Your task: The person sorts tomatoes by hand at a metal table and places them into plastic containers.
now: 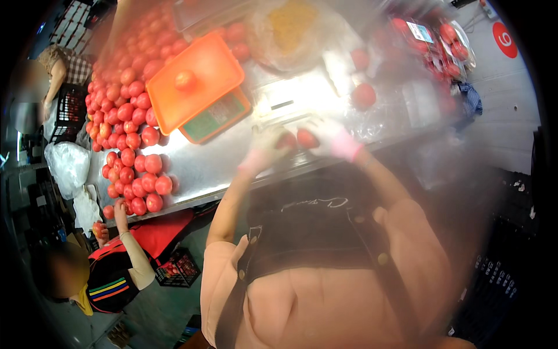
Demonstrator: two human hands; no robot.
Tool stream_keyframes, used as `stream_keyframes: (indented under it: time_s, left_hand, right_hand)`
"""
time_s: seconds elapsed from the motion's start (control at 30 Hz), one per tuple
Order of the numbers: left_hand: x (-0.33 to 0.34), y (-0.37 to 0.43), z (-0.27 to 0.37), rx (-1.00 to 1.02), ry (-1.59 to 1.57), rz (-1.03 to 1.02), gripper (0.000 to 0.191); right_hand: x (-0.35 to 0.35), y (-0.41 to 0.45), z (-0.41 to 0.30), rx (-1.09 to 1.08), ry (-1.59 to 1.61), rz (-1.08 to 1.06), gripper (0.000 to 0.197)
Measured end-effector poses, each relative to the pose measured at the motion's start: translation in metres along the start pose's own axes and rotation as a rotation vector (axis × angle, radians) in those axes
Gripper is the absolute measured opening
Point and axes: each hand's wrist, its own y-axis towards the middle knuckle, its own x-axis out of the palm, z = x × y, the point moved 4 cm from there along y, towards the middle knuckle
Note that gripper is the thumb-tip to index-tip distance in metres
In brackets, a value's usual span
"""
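Both my hands wear pale gloves with pink cuffs and are close together over the near edge of the metal table [192, 174]. My left hand [268, 146] is closed around a red tomato [286, 141]. In my right hand [329, 136] is another tomato [307, 138], almost touching the first. Left of them, an orange plastic tray [196, 74] with one tomato [185, 80] on it rests on an orange-rimmed scale [216, 118]. Beyond my right hand lies a single tomato [363, 96] beside clear plastic film [370, 124]. Haze and glare blur the hands.
Many loose tomatoes [126, 112] cover the table's left side. A co-worker [115, 279] at lower left handles tomatoes; another person [56, 74] stands by a black crate [69, 111]. Wrapped tomato packs [453, 48] lie at upper right. A bag with yellow contents [292, 26] is at the back.
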Motion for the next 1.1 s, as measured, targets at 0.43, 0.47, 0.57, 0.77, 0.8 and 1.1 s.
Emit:
stream_keyframes:
  time_s: [0.43, 0.47, 0.57, 0.77, 0.8, 1.1]
  left_hand:
    - [-0.143, 0.032, -0.149, -0.526, 0.434, 0.816, 0.07]
    - [-0.151, 0.036, -0.158, -0.543, 0.326, 0.83, 0.068]
    - [-0.175, 0.042, -0.183, -0.43, 0.186, 0.897, 0.055]
    - [-0.121, 0.059, -0.083, -0.169, -0.414, 0.553, 0.054]
    - [-0.1, 0.062, -0.046, -0.026, -0.351, 0.465, 0.054]
    - [0.029, 0.042, 0.021, 0.021, -0.077, 0.128, 0.053]
  right_hand:
    - [0.047, -0.019, -0.017, -0.024, -0.377, 0.145, 0.063]
    - [0.046, -0.018, -0.016, -0.028, -0.334, 0.14, 0.063]
    - [0.041, -0.018, -0.018, -0.008, -0.309, 0.141, 0.065]
    - [0.04, -0.03, -0.019, 0.028, -0.246, 0.172, 0.064]
    - [0.034, -0.032, -0.022, 0.01, -0.225, 0.193, 0.06]
    - [-0.006, -0.032, 0.034, 0.251, 0.023, 0.571, 0.042]
